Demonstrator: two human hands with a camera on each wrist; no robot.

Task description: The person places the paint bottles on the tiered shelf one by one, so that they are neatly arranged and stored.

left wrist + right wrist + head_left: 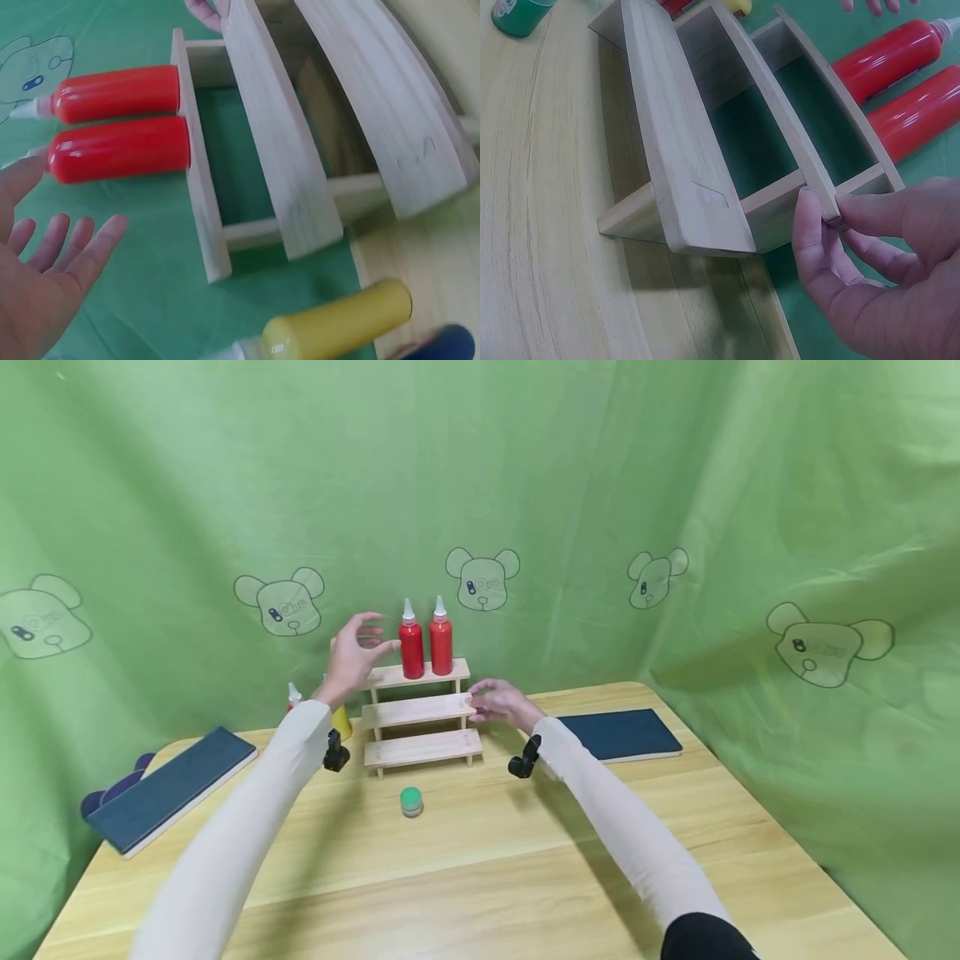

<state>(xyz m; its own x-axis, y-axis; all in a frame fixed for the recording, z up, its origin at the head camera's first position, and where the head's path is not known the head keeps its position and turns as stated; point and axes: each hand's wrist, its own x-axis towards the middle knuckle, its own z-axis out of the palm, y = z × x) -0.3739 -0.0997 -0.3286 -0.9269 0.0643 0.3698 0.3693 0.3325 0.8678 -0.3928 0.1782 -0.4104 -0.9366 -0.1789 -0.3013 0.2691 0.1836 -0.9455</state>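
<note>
A three-step wooden rack (423,748) stands at the back of the table. Two red squeeze bottles with white nozzles, one left (412,652) and one right (442,646), are upright side by side on its top step. My left hand (354,656) is beside the left bottle, fingers spread and holding nothing; in the left wrist view its thumb overlaps that bottle's nozzle end. With thumb and fingers, my right hand (885,277) pinches the right end of the middle step (780,105). The middle and bottom steps carry no bottles.
Left of the rack are a yellow bottle (345,322) and another red bottle (294,697), partly hidden by my left arm. A small green-lidded jar (411,802) sits in front. Dark blue flat slabs lie left (176,789) and right (622,732). Green curtain (570,485) hangs behind.
</note>
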